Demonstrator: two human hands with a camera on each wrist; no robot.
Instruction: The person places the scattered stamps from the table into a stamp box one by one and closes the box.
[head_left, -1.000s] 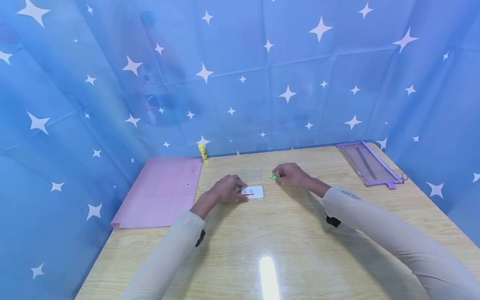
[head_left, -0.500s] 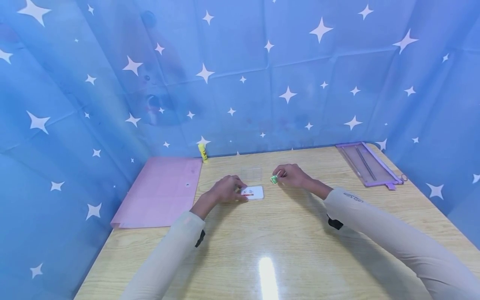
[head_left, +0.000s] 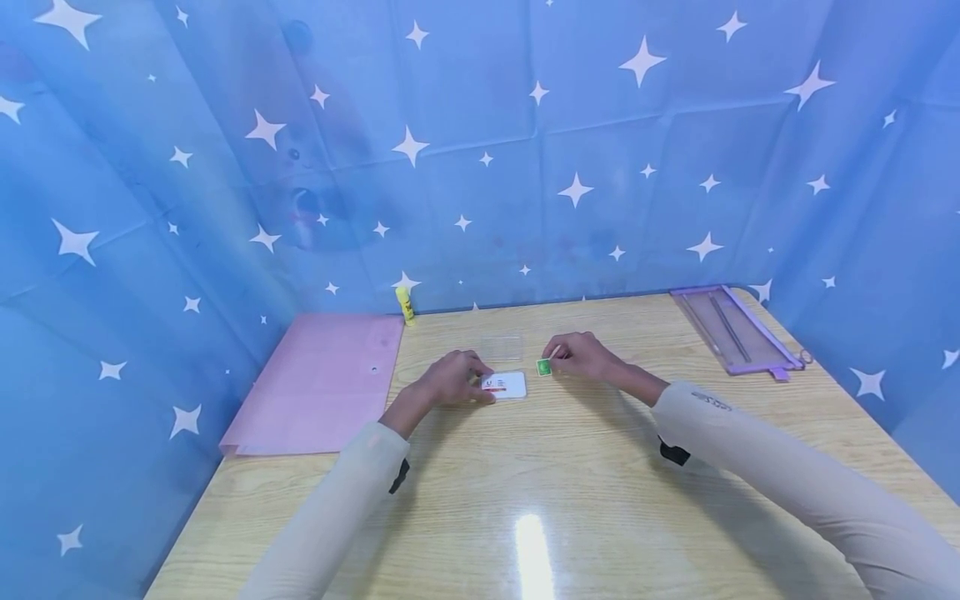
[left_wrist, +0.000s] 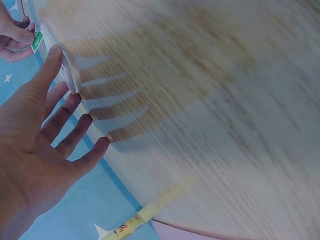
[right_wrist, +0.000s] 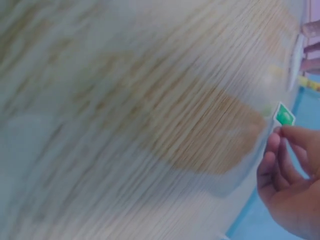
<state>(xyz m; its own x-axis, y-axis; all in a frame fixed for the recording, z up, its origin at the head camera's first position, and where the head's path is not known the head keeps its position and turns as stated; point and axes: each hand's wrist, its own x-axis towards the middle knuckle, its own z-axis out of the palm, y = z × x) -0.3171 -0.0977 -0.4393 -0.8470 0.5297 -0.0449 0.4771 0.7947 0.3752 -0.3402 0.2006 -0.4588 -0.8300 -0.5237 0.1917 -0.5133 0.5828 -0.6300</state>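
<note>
My left hand (head_left: pixel 452 379) holds a flat white card stack (head_left: pixel 513 385) on the table by its edges, thumb on the near side and fingers on the far side. Black and orange print shows at the stack's left end. In the left wrist view the stack's edge (left_wrist: pixel 74 82) looks layered, and the other fingers are spread beside it. Just to the right, my right hand (head_left: pixel 587 357) pinches a small green card with a white border (head_left: pixel 543 367) between thumb and forefinger. The right wrist view shows the green face (right_wrist: pixel 284 117) raised at the fingertips.
A clear plastic box (head_left: pixel 502 347) lies just behind the white stack. Farther left are a yellow glue stick (head_left: pixel 405 306), standing, and a pink folder (head_left: pixel 322 383). A purple-edged mesh pouch (head_left: pixel 738 329) with thin rods lies at back right. A starry blue curtain (head_left: pixel 495 108) hangs behind.
The right hand has moved slightly down and left, and the green card in its fingers has turned to face the head camera. The left hand keeps its hold on the white stack.
</note>
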